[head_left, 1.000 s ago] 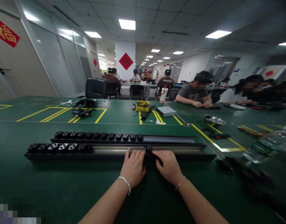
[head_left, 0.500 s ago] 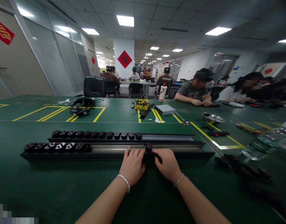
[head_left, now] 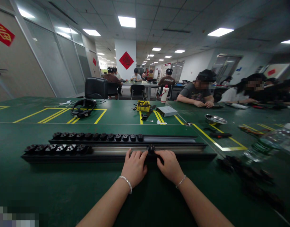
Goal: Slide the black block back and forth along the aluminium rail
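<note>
A black socket module [head_left: 151, 148] sits on the near black power track [head_left: 116, 151], right of its middle. My left hand [head_left: 135, 165] is closed with its index fingertip at the module's left side. From the other side my right hand [head_left: 169, 163] grips the same module, fingers bent over the track. The left thumb is partly hidden below the module. Several more socket modules [head_left: 61, 148] are lined up at the left end of the near track. Behind it lies a second track [head_left: 170, 139] with a longer row of modules [head_left: 103, 136].
On the green table [head_left: 64, 195] a black headset [head_left: 83, 108], a yellow item with cables [head_left: 144, 106] and a grey box [head_left: 166, 111] lie beyond the tracks. To the right are a metal bowl [head_left: 216, 119], a plastic bottle [head_left: 260, 146] and dark loose pieces [head_left: 246, 170]. A co-worker [head_left: 199, 90] sits across.
Both hands stay at the module with almost no movement. The module looks turned or tilted very slightly. The rest of the table is the same.
</note>
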Tool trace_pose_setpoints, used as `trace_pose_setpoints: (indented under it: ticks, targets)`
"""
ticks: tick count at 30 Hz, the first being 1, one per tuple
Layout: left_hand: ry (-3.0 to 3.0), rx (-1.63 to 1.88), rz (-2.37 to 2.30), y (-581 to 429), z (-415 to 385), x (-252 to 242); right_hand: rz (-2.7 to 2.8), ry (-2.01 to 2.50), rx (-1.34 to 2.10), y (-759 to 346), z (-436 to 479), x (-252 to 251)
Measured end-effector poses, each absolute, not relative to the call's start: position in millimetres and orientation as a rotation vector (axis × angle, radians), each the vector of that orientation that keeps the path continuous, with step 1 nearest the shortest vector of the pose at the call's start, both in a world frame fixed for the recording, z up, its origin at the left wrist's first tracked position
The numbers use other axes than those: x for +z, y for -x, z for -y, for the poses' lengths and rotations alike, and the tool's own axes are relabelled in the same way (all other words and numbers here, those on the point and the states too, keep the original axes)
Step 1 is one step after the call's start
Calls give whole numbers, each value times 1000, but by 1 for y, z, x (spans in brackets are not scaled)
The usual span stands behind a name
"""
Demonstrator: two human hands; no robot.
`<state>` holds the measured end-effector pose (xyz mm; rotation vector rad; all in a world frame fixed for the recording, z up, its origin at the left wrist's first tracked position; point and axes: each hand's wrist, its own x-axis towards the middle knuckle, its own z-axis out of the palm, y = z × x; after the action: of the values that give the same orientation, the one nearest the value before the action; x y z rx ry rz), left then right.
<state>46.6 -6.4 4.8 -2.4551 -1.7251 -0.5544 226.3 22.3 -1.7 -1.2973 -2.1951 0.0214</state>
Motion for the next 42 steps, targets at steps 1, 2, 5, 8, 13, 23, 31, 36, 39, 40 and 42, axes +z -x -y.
trace_pose_setpoints:
  ticks: [1,2,5,8,13,23,31,36,39,40,42]
  targets:
    - [2448,-555,1727,-47,6,5,2189,1292,29,-226,-22,-2]
    - [2448,-549,1723,-47,6,5,2184,1286,35,-226,-23,-2]
    - [2444,-524,1735,-47,6,7,2175,1275,41,-227,-23,-4]
    - [2430,-490,1757,-49,7,9,2177,1287,37,-227,-24,-4]
    - [2386,-388,1809,-54,4,11,2182,1315,32,-225,-22,-2]
    - [2420,-429,1769,-57,-2,9,2189,1296,1,-225,-21,0]
    - [2362,-577,1693,-63,-1,2,2164,1258,7,-225,-23,-3]
    - [2371,-547,1691,-64,-4,4,2140,1253,11,-224,-24,-6]
    - [2372,-514,1722,-64,-5,7,2150,1259,-6,-223,-24,-6]
    - [2374,-512,1720,-64,-5,8,2155,1260,-14,-223,-23,-6]
    - [2378,-521,1723,-63,-5,8,2157,1265,-29,-223,-23,-5]
